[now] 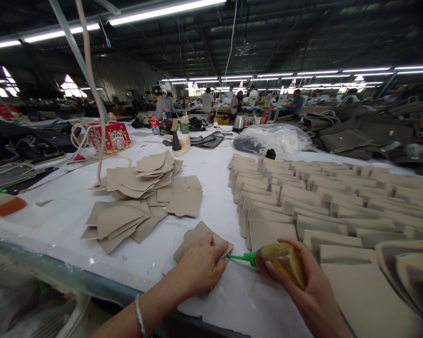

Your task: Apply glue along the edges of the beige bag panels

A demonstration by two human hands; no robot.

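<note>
My left hand (200,267) lies on a beige leather piece (193,237) at the near edge of the white worktable (215,188), fingers curled and pressing it flat. My right hand (303,286) grips a squeeze bottle of amber glue (280,258). The bottle's green nozzle (241,257) points left and touches the edge of the piece beside my left fingers. A metal bracelet (139,317) circles my left wrist.
A loose heap of cut beige pieces (141,197) lies left of centre. Overlapping rows of the same pieces (320,202) fill the right side. Another glue bottle (3,203) rests far left. A hose (91,94) hangs down. Bags and several workers fill the background.
</note>
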